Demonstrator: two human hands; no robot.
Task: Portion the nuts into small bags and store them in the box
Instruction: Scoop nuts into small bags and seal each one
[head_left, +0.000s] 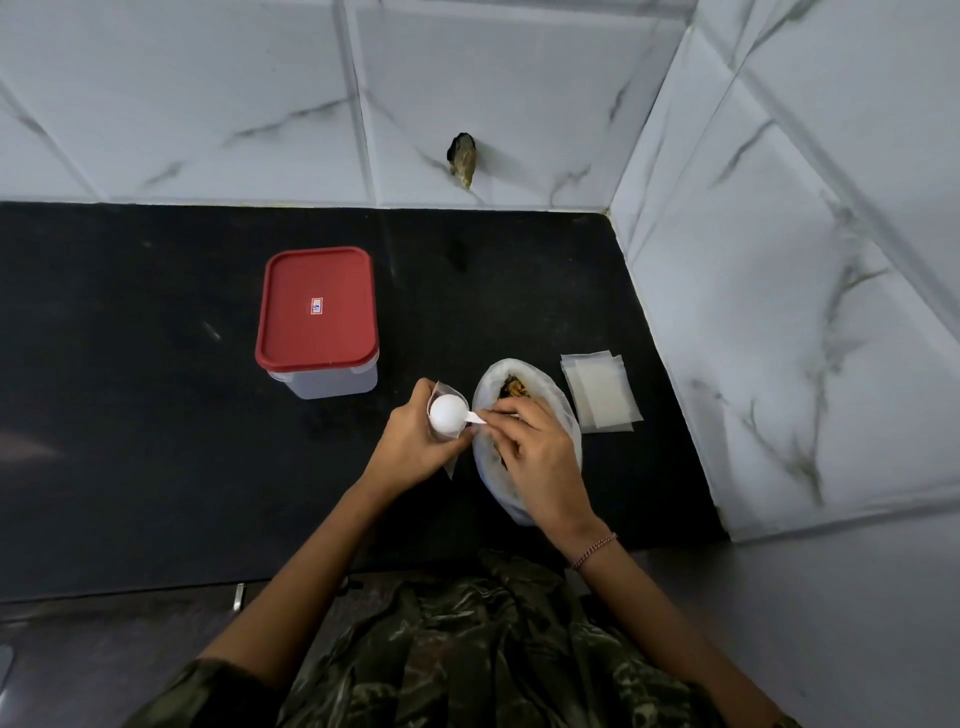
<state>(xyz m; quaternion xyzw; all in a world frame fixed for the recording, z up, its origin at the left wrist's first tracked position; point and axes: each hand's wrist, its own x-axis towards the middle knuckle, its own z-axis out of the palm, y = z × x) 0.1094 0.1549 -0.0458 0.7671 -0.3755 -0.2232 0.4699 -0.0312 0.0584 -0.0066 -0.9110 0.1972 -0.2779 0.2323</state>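
Note:
My left hand (410, 447) grips a small clear bag (451, 460) upright on the black counter. My right hand (540, 462) pinches the handle of a white scoop (448, 414), whose round bowl is turned over the small bag's mouth. Under my right hand lies a large white plastic bag (519, 374), open, with brown nuts (511, 387) showing inside. A clear box (332, 382) with its red lid (317, 309) closed stands to the back left of my hands.
A stack of flat empty small bags (602, 395) lies right of the large bag, near the marble side wall (779, 312). The black counter (130, 415) stretches to the left. Its front edge runs just below my wrists.

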